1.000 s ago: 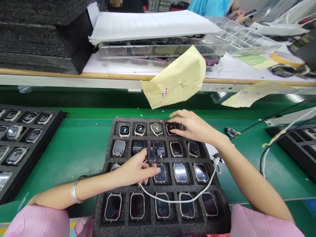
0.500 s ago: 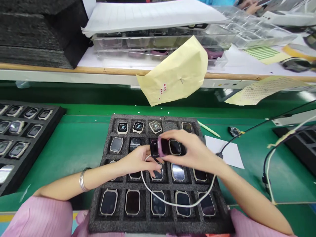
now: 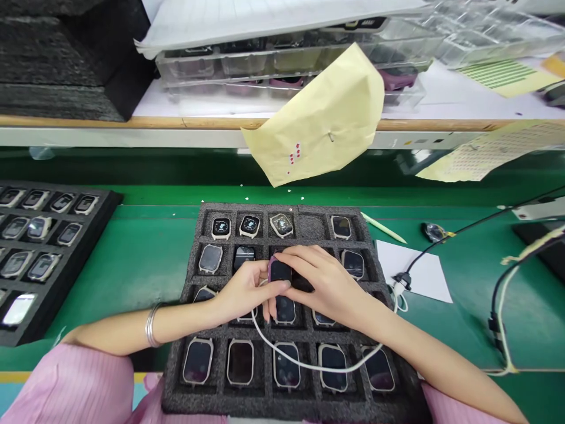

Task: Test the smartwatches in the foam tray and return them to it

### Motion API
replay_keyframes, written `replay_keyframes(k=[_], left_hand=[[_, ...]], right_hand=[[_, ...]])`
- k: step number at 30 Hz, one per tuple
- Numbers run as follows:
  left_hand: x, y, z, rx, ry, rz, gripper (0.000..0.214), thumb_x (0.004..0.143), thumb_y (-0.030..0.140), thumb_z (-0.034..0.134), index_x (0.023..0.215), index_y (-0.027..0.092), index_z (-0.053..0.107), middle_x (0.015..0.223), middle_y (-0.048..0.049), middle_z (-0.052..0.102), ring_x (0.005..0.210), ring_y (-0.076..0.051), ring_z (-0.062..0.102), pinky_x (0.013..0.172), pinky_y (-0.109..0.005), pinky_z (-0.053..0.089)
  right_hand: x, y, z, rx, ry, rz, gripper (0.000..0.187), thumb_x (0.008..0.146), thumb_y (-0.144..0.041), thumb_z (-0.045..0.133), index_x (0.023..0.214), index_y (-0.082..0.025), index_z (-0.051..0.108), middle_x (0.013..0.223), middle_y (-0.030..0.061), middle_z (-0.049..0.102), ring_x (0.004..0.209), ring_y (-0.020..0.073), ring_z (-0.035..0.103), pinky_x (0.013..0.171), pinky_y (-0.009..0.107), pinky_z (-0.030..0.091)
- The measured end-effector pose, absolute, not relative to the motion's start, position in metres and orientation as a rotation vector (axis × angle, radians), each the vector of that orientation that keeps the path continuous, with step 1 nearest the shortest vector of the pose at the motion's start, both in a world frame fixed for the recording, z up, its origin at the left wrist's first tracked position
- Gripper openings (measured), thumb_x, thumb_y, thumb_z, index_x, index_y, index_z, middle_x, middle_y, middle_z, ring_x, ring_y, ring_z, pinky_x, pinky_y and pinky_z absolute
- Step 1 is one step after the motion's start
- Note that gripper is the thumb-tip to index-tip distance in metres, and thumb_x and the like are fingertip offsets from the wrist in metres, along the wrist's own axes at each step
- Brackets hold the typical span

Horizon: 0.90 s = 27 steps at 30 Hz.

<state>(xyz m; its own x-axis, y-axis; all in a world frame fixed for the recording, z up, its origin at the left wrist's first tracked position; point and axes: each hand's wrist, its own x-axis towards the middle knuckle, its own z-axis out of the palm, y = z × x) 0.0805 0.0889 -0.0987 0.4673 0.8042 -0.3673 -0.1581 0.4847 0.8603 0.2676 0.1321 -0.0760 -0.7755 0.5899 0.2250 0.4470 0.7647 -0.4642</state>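
Note:
Over the middle of a black foam tray (image 3: 282,407), both hands grip a smartwatch (image 3: 280,271) with a purple frame and dark screen. My left hand (image 3: 245,292) closes on its left side and lower edge. My right hand (image 3: 324,281) curls over its right side, fingers at the top edge and thumb near the bottom. A white cable (image 3: 304,366) loops from my left hand across the tray to the right; its end at the watch is hidden by my fingers. Light-framed smartwatch bodies sit in the tray's compartments, several with lit watch faces in the back row.
Another foam tray of watches (image 3: 103,206) lies left. To the right are white paper (image 3: 415,271), a light green pen (image 3: 384,228), a small watch-like item (image 3: 433,231) and a black cable (image 3: 468,215). A yellow paper (image 3: 318,121) hangs from the shelf edge (image 3: 207,122), below clear plastic trays (image 3: 247,70).
My right hand has brought the purple watch left and down against the black piece in my left hand. The black piece is now covered. The view has shifted slightly.

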Motion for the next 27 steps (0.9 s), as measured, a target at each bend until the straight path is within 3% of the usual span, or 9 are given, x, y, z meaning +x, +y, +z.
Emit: replay_keyframes(k=[7, 27], left_hand=[[0.0734, 0.0890, -0.0980, 0.877, 0.806, 0.643, 0.031, 0.084, 0.042, 0.065, 0.084, 0.014, 0.051, 0.040, 0.0065, 0.052, 0.027, -0.005, 0.037, 0.031, -0.014, 0.030], [0.0760, 0.0839, -0.0972, 0.951, 0.846, 0.664, 0.040, 0.082, 0.047, 0.067, 0.092, 0.011, 0.053, 0.053, 0.0093, 0.043, 0.033, -0.003, 0.035, 0.029, -0.015, 0.026]], right_hand=[[0.2682, 0.1298, -0.0837, -0.698, -2.462, 0.691, 0.041, 0.085, -0.026, 0.069, 0.121, -0.012, 0.057, 0.107, 0.0121, 0.063, 0.096, 0.0253, 0.062, 0.083, 0.040, 0.052], [0.2700, 0.1242, -0.0835, -0.625, -2.420, 0.612, 0.040, 0.090, -0.034, 0.065, 0.120, -0.010, 0.055, 0.102, 0.0139, 0.063, 0.093, 0.0245, 0.061, 0.081, 0.042, 0.052]])
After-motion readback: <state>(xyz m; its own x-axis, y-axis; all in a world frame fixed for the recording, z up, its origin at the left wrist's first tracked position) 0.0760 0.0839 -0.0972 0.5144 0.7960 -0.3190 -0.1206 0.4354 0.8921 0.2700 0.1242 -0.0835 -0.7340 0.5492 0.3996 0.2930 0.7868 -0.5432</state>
